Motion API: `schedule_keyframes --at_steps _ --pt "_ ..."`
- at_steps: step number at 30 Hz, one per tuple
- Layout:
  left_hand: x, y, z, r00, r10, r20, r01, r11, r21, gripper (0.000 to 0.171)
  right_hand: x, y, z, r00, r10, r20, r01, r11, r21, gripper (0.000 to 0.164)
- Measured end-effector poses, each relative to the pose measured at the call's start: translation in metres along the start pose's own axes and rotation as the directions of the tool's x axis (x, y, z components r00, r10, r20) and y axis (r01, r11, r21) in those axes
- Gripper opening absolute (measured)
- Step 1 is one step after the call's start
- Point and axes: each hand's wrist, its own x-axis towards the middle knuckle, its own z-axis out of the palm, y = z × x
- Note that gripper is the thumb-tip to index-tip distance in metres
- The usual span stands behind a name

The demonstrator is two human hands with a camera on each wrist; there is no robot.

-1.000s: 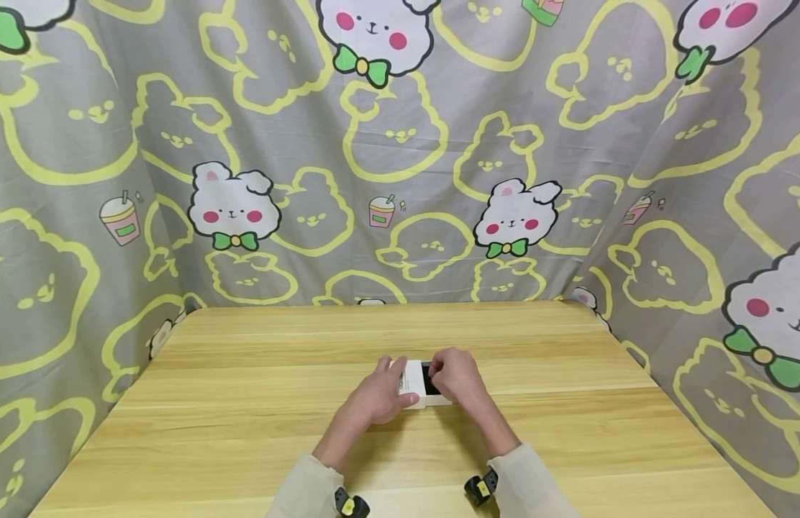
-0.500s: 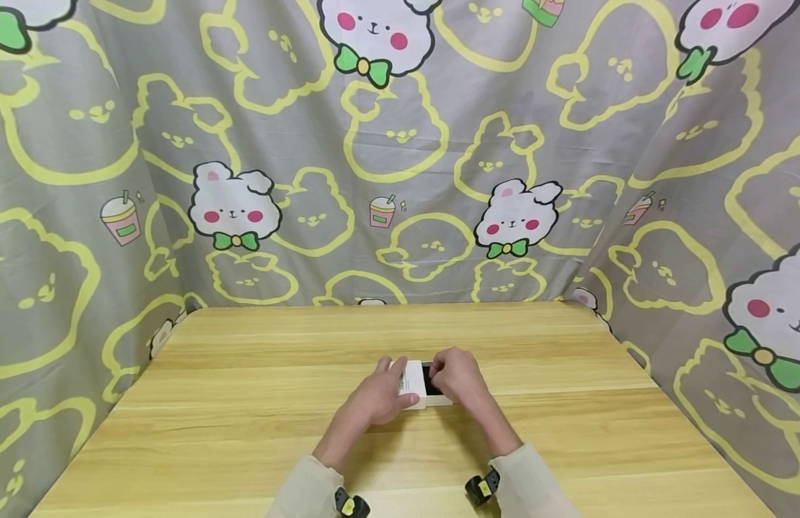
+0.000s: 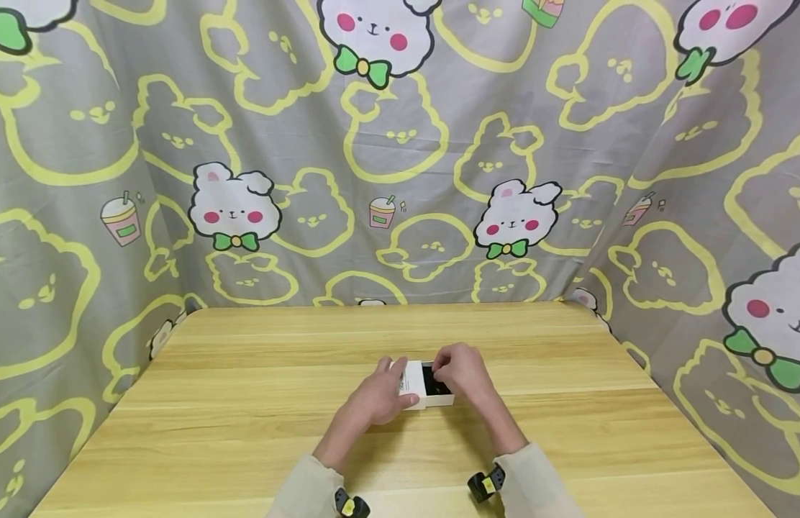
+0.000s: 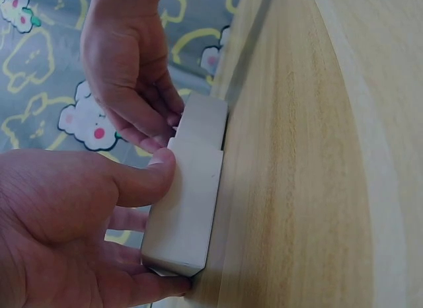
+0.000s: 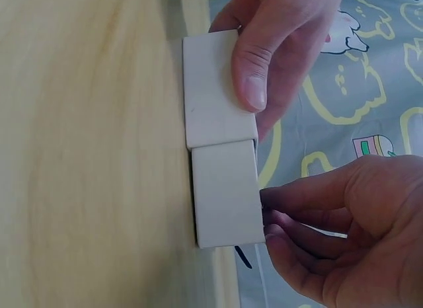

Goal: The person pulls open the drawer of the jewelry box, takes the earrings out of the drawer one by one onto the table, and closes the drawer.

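A white slide-out box lies on the table, its outer sleeve (image 3: 413, 381) at the left and its inner tray (image 3: 441, 401) drawn partway out to the right. My left hand (image 3: 382, 392) grips the sleeve, thumb on the near side and fingers over the far side. Inside the tray are black contents (image 3: 432, 381), whose kind I cannot make out. My right hand (image 3: 463, 373) has curled fingers at the tray's opening, seemingly pinching the black item; the fingertips are partly hidden. In the right wrist view a thin black strip (image 5: 243, 256) shows beyond the tray's end.
The wooden table (image 3: 244, 374) extends around the box on every side. A grey curtain (image 3: 374, 252) printed with cartoon rabbits hangs behind it and along both sides. Each sleeved wrist carries a small black camera.
My right hand has shifted slightly right and up, so more of the tray's black contents shows. The left hand and the box have stayed in place.
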Motion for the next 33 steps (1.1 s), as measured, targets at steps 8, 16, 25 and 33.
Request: schedule_keyframes --at_steps 8,16,25,33 --pt "0.000 0.000 0.000 1.000 0.003 -0.002 -0.003 1.000 -0.001 0.075 0.002 0.001 -0.003 0.999 0.014 -0.038 -0.014 1.000 0.014 0.013" --pt "-0.001 0.000 -0.001 1.000 -0.008 0.003 0.008 1.000 -0.013 0.075 0.002 0.002 -0.006 0.997 0.030 -0.068 -0.028 0.999 0.024 0.010" --pt "0.000 -0.001 0.000 1.000 0.009 -0.005 -0.009 1.000 -0.005 0.076 0.004 0.005 -0.009 0.997 0.058 -0.057 -0.055 0.997 0.051 0.008" --pt "-0.001 0.000 0.000 1.000 -0.007 0.009 0.007 1.000 -0.007 0.076 0.004 0.006 -0.013 0.995 0.078 -0.064 -0.074 0.996 0.058 0.009"
